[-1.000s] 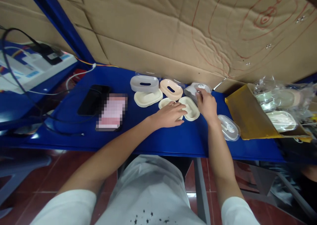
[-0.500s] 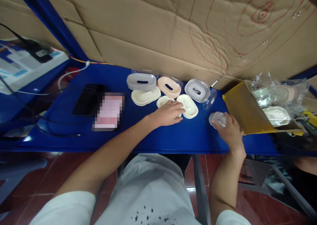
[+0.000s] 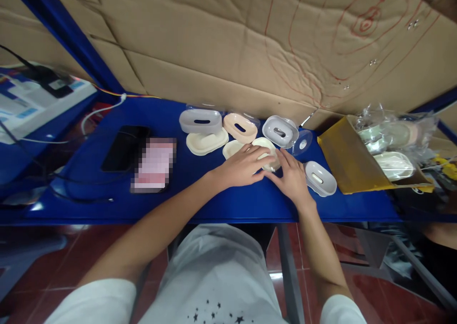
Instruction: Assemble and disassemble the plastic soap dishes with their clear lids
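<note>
The two hands are close together above the blue table (image 3: 246, 205), one on each side of a cream dish (image 3: 262, 142), and the thumbs are near each other at its near edge. The left hand (image 3: 244, 166) lies with its fingers a little spread over the left part of this dish, and the right hand (image 3: 293, 175) has its fingertips at the right edge (I cannot tell if either hand really grips it, because the fingers cover much). Just left of the grip, partly under the left hand, is a second cream dish (image 3: 231, 149), and further left a third cream dish (image 3: 206, 143). Beyond the grip there stand, from left to right, a pale slotted tray (image 3: 200, 125), a peach tray (image 3: 238, 132) and a grey tray (image 3: 273, 125) with a clear lid (image 3: 303, 144) beside it. Right of the grip, near the right hand, is another slotted tray (image 3: 324, 185), and after it an open carton (image 3: 344, 157) with plastic-wrapped pieces (image 3: 394, 167).
</note>
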{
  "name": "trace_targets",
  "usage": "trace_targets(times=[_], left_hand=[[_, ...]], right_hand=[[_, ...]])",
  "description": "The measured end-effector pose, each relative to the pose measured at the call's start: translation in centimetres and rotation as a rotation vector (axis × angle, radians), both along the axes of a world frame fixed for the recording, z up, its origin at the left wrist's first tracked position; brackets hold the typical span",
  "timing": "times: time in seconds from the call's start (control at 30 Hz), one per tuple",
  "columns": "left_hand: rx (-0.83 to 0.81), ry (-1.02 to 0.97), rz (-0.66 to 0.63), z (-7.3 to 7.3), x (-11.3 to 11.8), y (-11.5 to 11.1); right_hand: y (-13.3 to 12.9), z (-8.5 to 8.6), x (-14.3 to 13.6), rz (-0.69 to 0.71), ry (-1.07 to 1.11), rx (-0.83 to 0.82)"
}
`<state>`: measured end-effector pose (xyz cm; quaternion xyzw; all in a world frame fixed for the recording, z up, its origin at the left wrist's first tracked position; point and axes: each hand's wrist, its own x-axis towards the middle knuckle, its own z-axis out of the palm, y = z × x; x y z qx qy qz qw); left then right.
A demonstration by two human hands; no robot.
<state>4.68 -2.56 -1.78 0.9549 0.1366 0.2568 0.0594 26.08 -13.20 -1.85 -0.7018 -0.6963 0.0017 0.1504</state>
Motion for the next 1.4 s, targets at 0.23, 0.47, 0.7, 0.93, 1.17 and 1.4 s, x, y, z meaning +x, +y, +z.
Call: trace_targets(times=[0.23, 0.47, 0.7, 0.93, 1.17, 1.4], left_hand=[[0.022, -0.013, -0.001, -0.5, 0.1, 0.1], [0.022, 0.072, 0.05, -1.2, -0.2, 1.0], [-0.024, 0.075, 0.059, -1.5, 0.1, 1.1], [0.064, 0.05, 0.007, -0.9, 0.6, -0.7], [0.156, 0.093, -0.07, -2.0, 1.7, -2.3], [0.127, 0.095, -0.016, -1.8, 1.1, -1.0]], right_hand=[[2.8, 0.7, 0.6, 0.182, 0.218, 0.034], [-4.0, 0.3, 6.7, -0.143, 0.097, 0.296], [-7.9, -1.8, 9.9, -0.168, 0.073, 0.103], [-4.0, -0.2, 7.6, -0.121, 0.044, 0.125], [-3.3, 0.9, 12.0, -0.142, -0.048, 0.141], [2.7, 3.5, 12.5, -0.115, 0.002, 0.156]])
